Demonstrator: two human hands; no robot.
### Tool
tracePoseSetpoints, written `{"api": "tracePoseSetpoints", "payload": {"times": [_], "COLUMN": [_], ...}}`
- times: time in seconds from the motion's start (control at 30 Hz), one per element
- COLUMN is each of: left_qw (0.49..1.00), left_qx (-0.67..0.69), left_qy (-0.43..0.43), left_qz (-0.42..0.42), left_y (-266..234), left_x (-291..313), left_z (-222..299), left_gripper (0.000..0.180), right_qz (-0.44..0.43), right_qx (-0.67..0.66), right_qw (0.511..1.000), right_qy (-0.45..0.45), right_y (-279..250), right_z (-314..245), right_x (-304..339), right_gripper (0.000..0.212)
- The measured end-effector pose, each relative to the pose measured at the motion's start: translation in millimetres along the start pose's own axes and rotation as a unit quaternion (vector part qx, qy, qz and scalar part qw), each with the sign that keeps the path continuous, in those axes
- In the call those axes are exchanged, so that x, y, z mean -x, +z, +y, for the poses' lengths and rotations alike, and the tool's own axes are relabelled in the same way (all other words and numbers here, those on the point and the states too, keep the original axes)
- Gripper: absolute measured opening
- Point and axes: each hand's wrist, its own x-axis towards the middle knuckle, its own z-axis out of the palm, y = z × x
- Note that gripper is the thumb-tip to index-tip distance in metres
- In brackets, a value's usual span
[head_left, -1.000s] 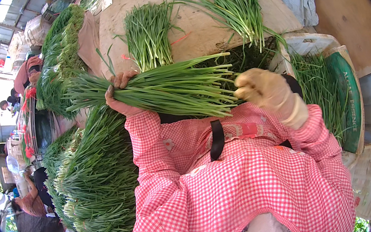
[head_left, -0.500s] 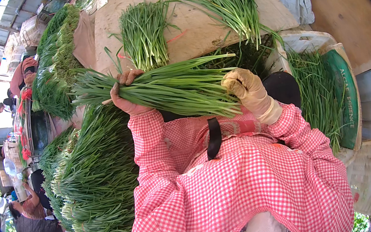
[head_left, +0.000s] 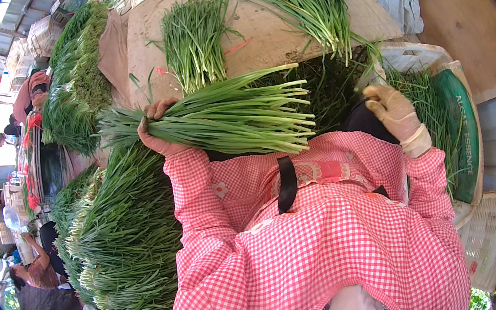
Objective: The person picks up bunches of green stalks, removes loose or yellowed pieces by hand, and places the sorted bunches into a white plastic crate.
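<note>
Watching from my end, I see the left hand (head_left: 155, 129) with its fingers wrapped round a bundle of green chives (head_left: 219, 118), gripping it near the leafy end while the cut stems stick out level toward the right. The bundle hangs in front of the chest, over the near edge of the bench (head_left: 258, 36) and above a big heap of stacked bundles (head_left: 121, 232) at the bench's left side. The right hand (head_left: 394, 113), in a pale glove, is off the bundle, its fingers loosely curled and holding nothing that I can make out.

My worry is the one-handed hold. Gripped so far toward one end, the long free part could sag or fan out, and loose stalks could slide out onto the heap. A tighter squeeze might bruise or snap the soft leaves. I see no tie on the bundle, though the hand may hide one. The two loose piles (head_left: 194, 41) on the bench top lie well apart from the hands, so I judge them safe.
</note>
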Motion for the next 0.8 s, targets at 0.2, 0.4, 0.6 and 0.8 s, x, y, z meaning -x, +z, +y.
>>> {"api": "tracePoseSetpoints", "payload": {"times": [0.2,0.4,0.6,0.8], "left_qw": [1.0,0.972,0.949,0.886], "left_qx": [0.009,-0.208,-0.221,-0.244], "left_qy": [-0.013,-0.019,-0.1,-0.056], "left_qz": [0.015,0.111,0.202,0.389], "left_y": [1.8,-11.1,-2.9,-23.5], "left_x": [-4.9,9.3,18.2,12.0], "left_z": [-12.7,3.0,-7.8,6.9], "left_gripper": [0.014,0.023,0.036,0.034], "right_qz": [-0.105,-0.068,-0.038,0.07], "right_qx": [-0.245,-0.431,-0.554,-0.517], "right_qw": [0.94,0.899,0.829,0.849], "right_qy": [-0.213,-0.045,-0.061,0.084], "right_y": [32.4,38.4,45.6,49.6], "right_z": [-91.3,-107.1,-71.9,-24.2], "right_x": [-4.3,-48.1,-100.4,-89.2], "right_gripper": [0.077,0.027,0.025,0.026]}}
